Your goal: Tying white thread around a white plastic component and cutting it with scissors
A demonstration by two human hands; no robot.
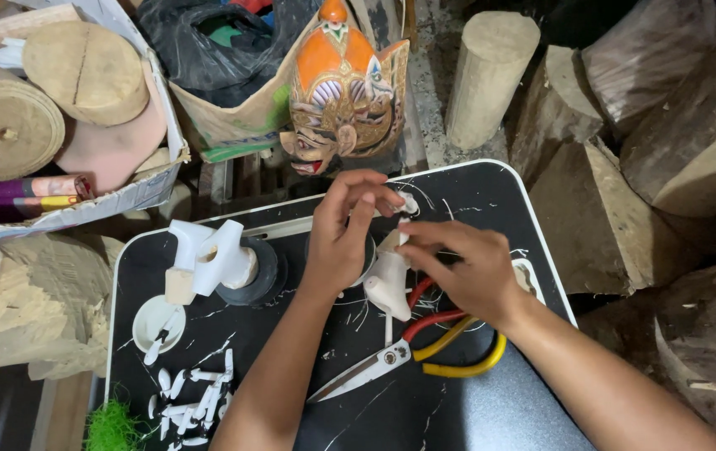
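My left hand (pixel 345 230) and my right hand (pixel 466 271) meet over a small black table (pixel 458 418) with a white rim. Between them stands a white carved figure piece (pixel 387 284). My right hand pinches a small pale wooden bit (pixel 393 240) at the top of that piece. My left fingers curl around a small white bit (pixel 408 203) just above it. Scissors with red and yellow handles (pixel 399 355) lie on the table below my right hand.
Another white carved figure (pixel 212 259) rests on a black tape roll. A small white cup (pixel 157 321) and several white carved slivers (pixel 195 392) lie front left. A painted orange mask (pixel 345 88) stands behind. Wood logs (pixel 491 75) crowd the right; a box of wood discs (pixel 82 71) sits left.
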